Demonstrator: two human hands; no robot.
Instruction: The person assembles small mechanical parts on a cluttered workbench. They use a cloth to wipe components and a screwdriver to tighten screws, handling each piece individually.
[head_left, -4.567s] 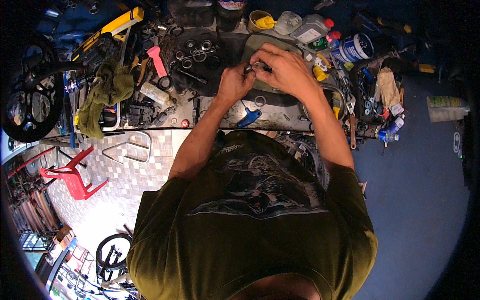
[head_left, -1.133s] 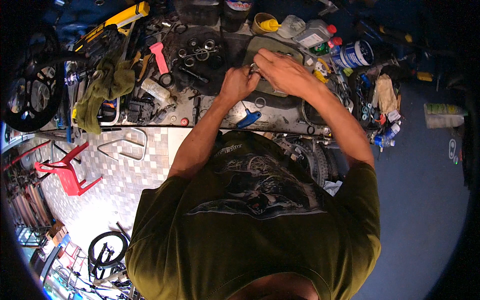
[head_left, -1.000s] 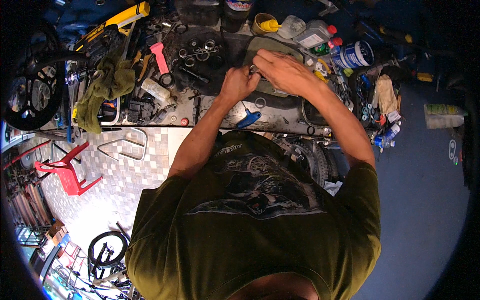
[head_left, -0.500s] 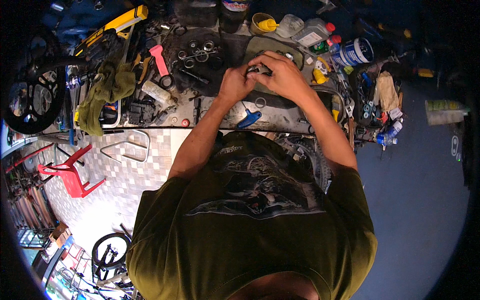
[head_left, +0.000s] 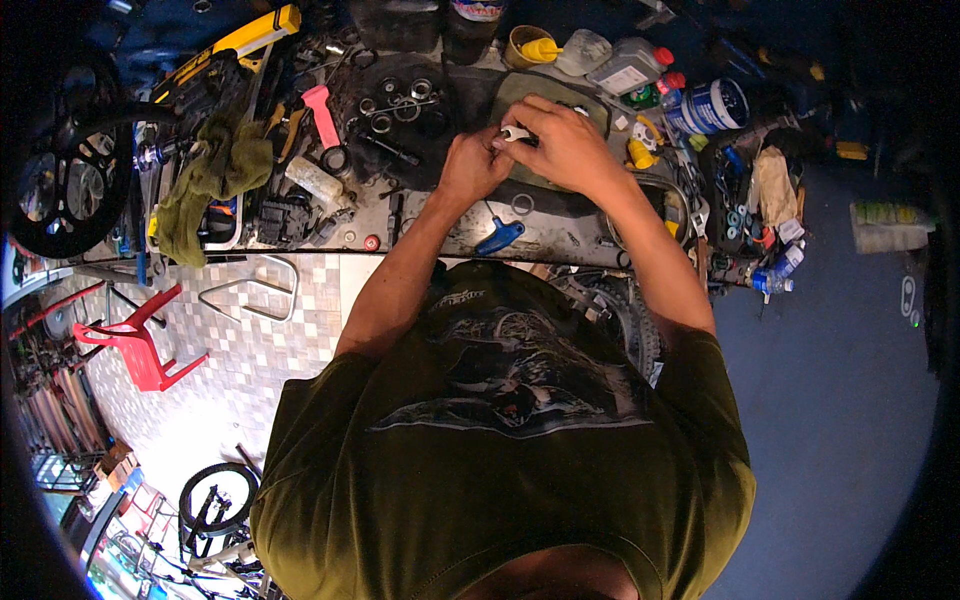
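Left hand: the left hand (head_left: 472, 168) is over the bench middle, fingers curled in; can't tell whether it grips anything.
Right hand: the right hand (head_left: 566, 145) has thumb and fingers pinched on a small pale metal piece (head_left: 514, 133).
Piece in hand: above the bench, between the hands, pale end near the left fingertips; contact with them unclear; rest hidden by the fingers.
Under hands: olive mat (head_left: 516, 92), partly covered by the right hand; black mat (head_left: 468, 92) to its left.
Near edge: blue-handled tool (head_left: 499, 237) on the bench (head_left: 455, 238), loose ring (head_left: 513, 204) just beyond it.
Bench left: metal rings (head_left: 389, 86) grouped on dark cloth, pink-handled tool (head_left: 321, 115) beside them, white bottle (head_left: 313, 182) lying nearer, green cloth (head_left: 222, 165) further left.
Far left: long yellow bar (head_left: 240, 42), set at a slant.
Far right: grey bottle (head_left: 625, 70) with red cap, white-and-blue tub (head_left: 705, 108) tipped over.
Floor left: red chair (head_left: 140, 345) on pale tiles (head_left: 320, 310); bicycle wheel (head_left: 186, 497) nearer.
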